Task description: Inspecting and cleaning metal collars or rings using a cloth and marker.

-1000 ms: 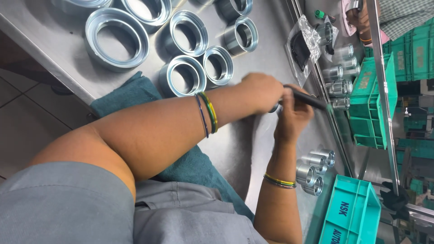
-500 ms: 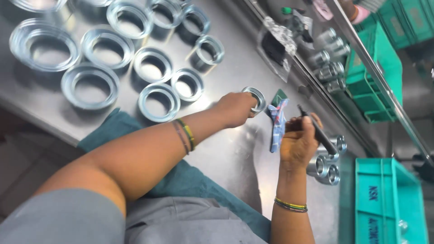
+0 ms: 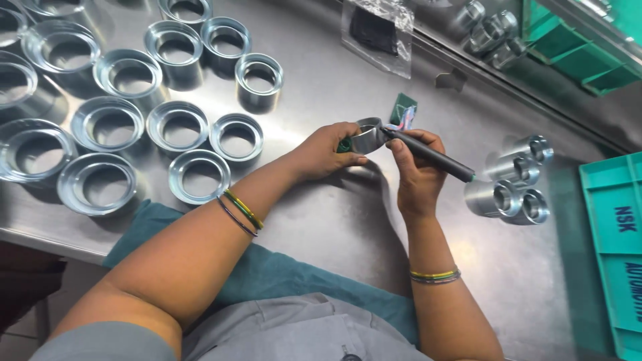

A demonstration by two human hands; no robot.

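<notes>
The steel table point(image 3: 321, 220) takes up most of the view and serves as the landmark here. On its far left part stand many wide metal rings point(image 3: 107, 124), upright with their open bores facing up, set close together in loose rows; none is touched. At the table's right edge lies a green plastic tray point(image 3: 612, 247), and a second green crate point(image 3: 575, 47) sits beyond the table's far right corner. Between the hands and the green tray rests a small cluster of short metal sleeves point(image 3: 511, 184), lying on their sides, touching one another. Toward the table's far edge lies a clear plastic bag point(image 3: 378, 30) with something dark inside.

Above the middle of the table, the left hand point(image 3: 324, 150) pinches one small metal ring point(image 3: 368, 136) between thumb and fingers, lifted clear of the surface. The right hand point(image 3: 414, 174) is wrapped around a dark rod-like tool point(image 3: 431, 155), whose tip meets the ring's rim. Just behind the ring lies a small green packet point(image 3: 403, 109).

As a judgement, the work appears to be one piece handled at a time: this ring is mid-treatment, the sleeves by the tray may be a finished or waiting batch, and the large rings on the left look unworked. Which pile is done cannot be told.
</notes>
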